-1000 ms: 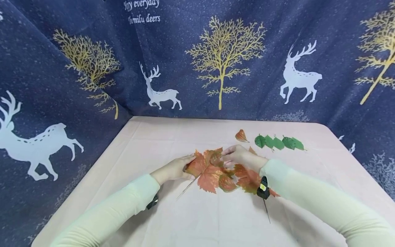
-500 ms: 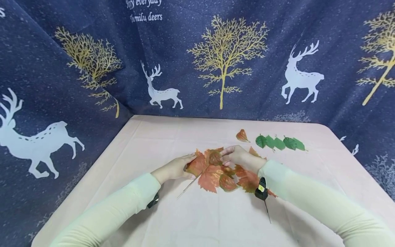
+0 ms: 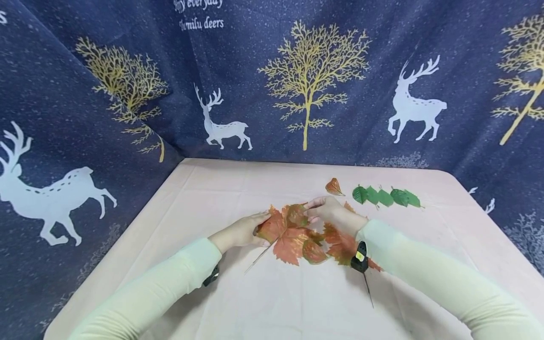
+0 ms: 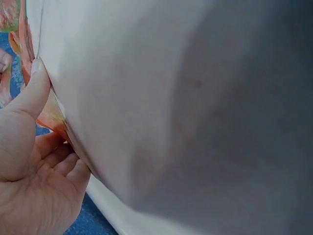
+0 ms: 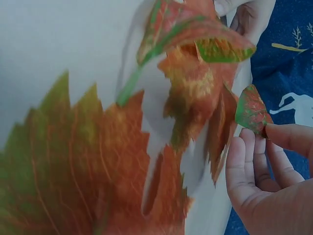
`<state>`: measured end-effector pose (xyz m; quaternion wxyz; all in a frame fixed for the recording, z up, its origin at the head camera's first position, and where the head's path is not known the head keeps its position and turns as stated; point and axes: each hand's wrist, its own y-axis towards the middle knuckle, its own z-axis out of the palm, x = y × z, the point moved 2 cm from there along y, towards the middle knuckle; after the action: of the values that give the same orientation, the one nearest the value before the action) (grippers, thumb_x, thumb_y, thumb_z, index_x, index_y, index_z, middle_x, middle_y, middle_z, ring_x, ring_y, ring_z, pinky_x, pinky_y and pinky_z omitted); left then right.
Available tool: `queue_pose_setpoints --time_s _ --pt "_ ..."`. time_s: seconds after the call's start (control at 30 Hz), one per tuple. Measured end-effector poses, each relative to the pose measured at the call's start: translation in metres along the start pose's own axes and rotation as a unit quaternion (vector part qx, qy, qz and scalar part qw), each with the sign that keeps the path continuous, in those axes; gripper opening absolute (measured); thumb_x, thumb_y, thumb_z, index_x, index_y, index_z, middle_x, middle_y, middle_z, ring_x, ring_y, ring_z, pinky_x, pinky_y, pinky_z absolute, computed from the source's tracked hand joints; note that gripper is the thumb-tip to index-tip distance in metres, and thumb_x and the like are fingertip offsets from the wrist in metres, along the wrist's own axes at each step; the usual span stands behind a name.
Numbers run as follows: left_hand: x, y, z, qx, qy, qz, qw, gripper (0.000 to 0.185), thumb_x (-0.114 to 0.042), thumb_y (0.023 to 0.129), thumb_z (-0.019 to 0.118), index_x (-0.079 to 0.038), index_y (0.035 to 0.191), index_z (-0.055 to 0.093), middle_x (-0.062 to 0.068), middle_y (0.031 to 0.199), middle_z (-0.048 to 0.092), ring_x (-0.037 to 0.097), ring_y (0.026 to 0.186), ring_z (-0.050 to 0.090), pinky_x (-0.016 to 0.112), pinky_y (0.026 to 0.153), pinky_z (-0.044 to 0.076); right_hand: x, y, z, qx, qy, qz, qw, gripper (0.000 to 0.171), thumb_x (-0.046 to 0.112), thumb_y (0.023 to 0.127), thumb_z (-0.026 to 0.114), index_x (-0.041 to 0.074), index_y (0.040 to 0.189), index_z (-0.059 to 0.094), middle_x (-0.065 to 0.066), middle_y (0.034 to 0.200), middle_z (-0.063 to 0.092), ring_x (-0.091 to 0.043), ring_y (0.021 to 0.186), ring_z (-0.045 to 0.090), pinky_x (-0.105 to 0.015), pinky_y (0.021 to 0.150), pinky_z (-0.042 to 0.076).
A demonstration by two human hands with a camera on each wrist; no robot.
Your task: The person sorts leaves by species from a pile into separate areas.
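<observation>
A large orange maple leaf (image 3: 290,243) with a thin stem lies on the table, its left lobe between the thumb and fingers of my left hand (image 3: 245,230). In the left wrist view, that thumb (image 4: 36,90) sits on the leaf's edge, with the other fingers curled by an orange lobe (image 4: 51,115). My right hand (image 3: 329,215) pinches a small rounded red-green leaf (image 5: 252,110) by its edge, over the upper part of the maple leaf. Just below, another small reddish leaf (image 3: 313,251) rests against the maple leaf's right side.
A second orange maple leaf (image 3: 340,245) lies partly under my right forearm. Farther back are a single small reddish-brown leaf (image 3: 334,186) and a row of overlapping green leaves (image 3: 385,197). A navy curtain (image 3: 272,85) with deer and trees hangs behind the pale table (image 3: 238,302).
The small leaf in my right hand has shifted and turned slightly over the maple leaf, the right fingers moving up a little. My left hand stays in place.
</observation>
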<state>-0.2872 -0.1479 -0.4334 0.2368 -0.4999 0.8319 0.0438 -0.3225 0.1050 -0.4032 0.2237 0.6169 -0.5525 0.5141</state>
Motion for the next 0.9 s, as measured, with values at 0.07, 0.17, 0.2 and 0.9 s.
queue_pose_setpoints --time_s 0.07,0.17,0.2,0.9 --pt "0.0 0.0 0.0 0.001 0.002 -0.002 1.0 0.085 -0.033 0.083 0.076 -0.006 0.151 0.031 0.011 0.159 0.026 0.031 0.146 0.026 0.046 0.12 0.026 0.002 0.001 -0.003 -0.006 -0.006 -0.005 1.0 0.026 0.008 0.094 0.06 -0.004 0.117 0.064 -0.015 0.11 0.071 -0.024 0.084 0.07 -0.045 0.097 0.052" --pt "0.0 0.0 -0.001 0.0 0.0 -0.002 1.0 0.086 -0.033 0.083 0.076 -0.006 0.151 0.031 0.011 0.159 0.026 0.032 0.146 0.026 0.046 0.12 0.026 0.003 0.003 -0.011 -0.015 -0.011 -0.009 1.0 0.026 0.009 0.093 0.062 -0.003 0.116 0.064 -0.01 0.101 0.073 -0.031 0.09 0.068 -0.043 0.091 0.055" --pt "-0.001 0.0 -0.001 0.001 -0.001 -0.003 1.0 0.086 -0.033 0.083 0.075 -0.006 0.151 0.031 0.011 0.16 0.025 0.031 0.147 0.025 0.046 0.12 0.025 0.003 0.004 -0.013 -0.019 -0.012 -0.012 1.0 0.026 0.009 0.093 0.063 -0.003 0.116 0.064 -0.008 0.098 0.073 -0.032 0.092 0.068 -0.043 0.09 0.056" --pt "-0.003 -0.001 -0.002 0.011 0.0 -0.006 0.9999 0.085 -0.033 0.085 0.074 -0.007 0.152 0.03 0.009 0.16 0.024 0.029 0.148 0.023 0.044 0.121 0.023 0.011 0.034 -0.068 -0.095 0.008 -0.008 0.995 0.033 0.011 0.097 0.057 -0.004 0.126 0.058 -0.019 0.122 0.065 -0.013 0.078 0.068 -0.041 0.097 0.053"
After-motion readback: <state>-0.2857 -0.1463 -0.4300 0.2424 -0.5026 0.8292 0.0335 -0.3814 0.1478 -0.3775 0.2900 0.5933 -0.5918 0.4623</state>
